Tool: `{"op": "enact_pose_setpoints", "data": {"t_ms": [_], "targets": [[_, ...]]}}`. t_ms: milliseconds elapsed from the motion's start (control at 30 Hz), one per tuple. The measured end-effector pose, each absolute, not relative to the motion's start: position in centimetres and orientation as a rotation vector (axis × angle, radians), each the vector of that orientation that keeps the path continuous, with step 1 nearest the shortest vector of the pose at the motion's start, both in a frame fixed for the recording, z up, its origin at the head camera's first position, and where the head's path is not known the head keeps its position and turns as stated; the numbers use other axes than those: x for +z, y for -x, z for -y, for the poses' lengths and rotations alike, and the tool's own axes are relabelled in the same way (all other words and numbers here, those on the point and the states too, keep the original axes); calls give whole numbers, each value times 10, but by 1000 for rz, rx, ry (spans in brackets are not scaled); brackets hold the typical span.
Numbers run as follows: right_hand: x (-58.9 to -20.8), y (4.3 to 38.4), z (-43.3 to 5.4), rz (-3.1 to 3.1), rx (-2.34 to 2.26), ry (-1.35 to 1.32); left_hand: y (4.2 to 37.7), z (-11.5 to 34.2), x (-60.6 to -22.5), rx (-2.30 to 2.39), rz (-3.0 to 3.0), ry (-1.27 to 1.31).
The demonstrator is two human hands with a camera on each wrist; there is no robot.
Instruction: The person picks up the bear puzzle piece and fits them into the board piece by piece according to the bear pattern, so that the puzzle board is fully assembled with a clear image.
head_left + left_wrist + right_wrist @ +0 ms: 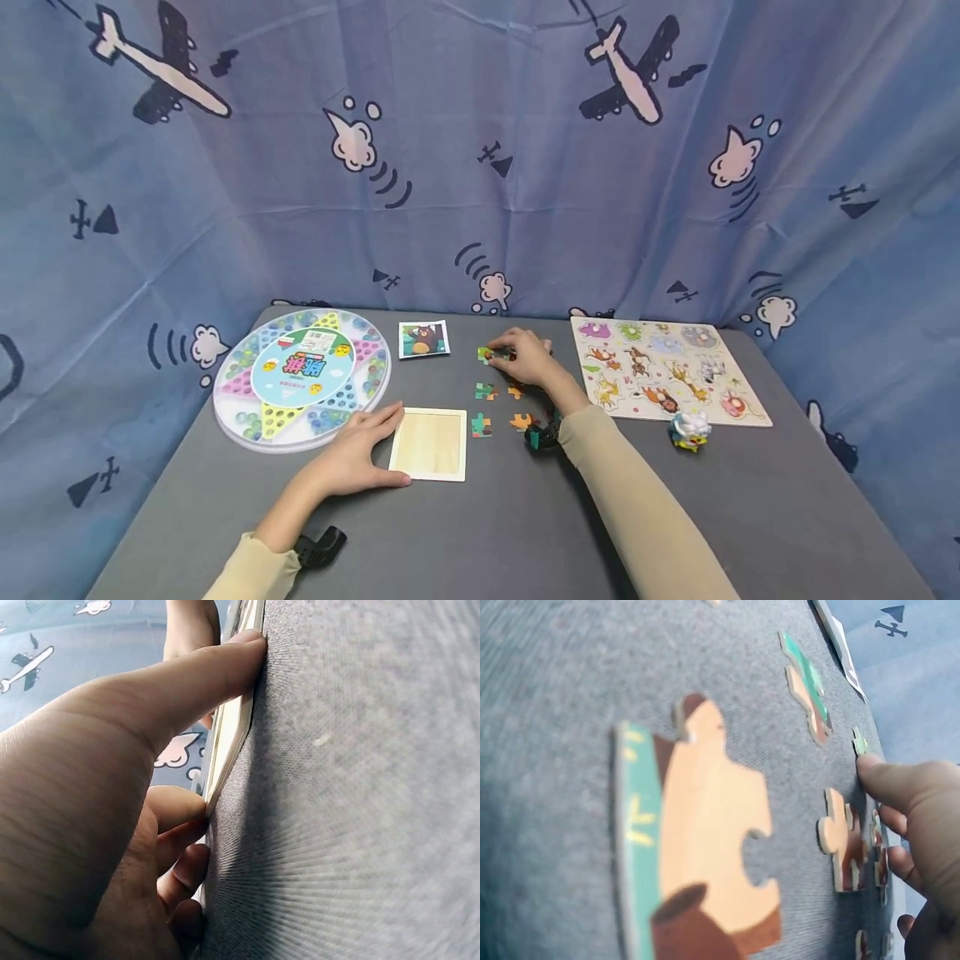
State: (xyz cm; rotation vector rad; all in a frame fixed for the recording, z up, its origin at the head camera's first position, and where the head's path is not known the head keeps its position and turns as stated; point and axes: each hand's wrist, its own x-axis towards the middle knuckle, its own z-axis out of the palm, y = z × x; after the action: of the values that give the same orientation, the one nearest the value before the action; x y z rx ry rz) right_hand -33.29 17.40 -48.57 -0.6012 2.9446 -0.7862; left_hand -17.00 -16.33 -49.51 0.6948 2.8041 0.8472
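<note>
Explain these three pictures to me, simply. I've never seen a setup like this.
There is no machine here, only a person's two bare hands. The wide picture comes from a camera worn on the head, looking forward and down. The other two come from cameras worn on the left and right wrists.

On the grey table lie a round game board, a bear card, puzzle pieces, a board of animal pictures and a small figurine.

The left hand touches the edge of a shallow wooden tray. The right hand touches a green puzzle piece; whether it is pinched, I can't tell.
</note>
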Motion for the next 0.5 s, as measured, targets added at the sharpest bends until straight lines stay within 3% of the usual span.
{"op": "enact_pose_setpoints", "data": {"t_ms": [500], "targets": [[-483,328,-163,-2963,-688,542,168,164,-496,843,-2806,-689]]}}
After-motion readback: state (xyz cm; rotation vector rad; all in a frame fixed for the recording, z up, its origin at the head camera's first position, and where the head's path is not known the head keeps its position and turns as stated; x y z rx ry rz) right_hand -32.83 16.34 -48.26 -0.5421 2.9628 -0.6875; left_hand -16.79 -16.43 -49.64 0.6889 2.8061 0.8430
